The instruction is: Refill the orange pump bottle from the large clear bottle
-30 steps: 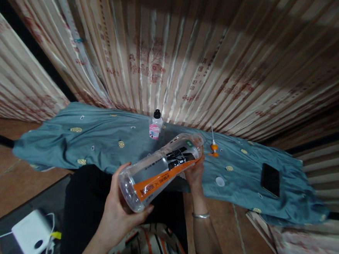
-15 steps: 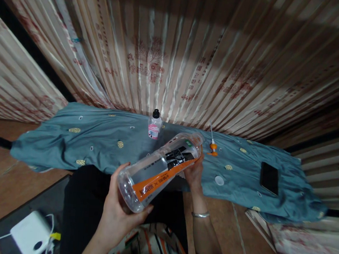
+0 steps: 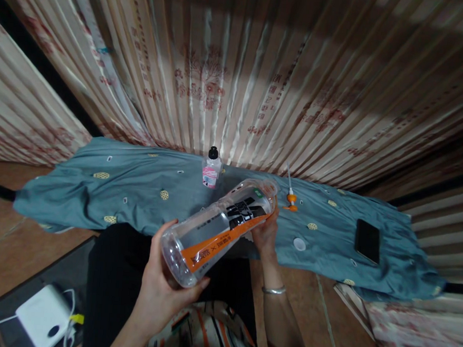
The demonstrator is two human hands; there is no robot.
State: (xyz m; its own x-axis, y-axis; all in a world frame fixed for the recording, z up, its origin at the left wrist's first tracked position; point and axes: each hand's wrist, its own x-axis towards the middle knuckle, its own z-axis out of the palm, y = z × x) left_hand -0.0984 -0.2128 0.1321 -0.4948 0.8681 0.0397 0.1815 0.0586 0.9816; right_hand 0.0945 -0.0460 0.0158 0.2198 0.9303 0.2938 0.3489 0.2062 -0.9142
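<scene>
Two-handed hold, little altered over the last second: the large clear bottle stays tilted between the hands, which suggests handling paused at a steady grip. The left hand, curled wide, clasps its base; the right hand (fingers largely hidden) curls around the neck end. Right of that hand lie an orange pump and white disc.

Dim room, pleated printed curtain at twelve o'clock, black pole at ten, brown floor at five, cloth-covered bench, perhaps, spanning nine to four
</scene>
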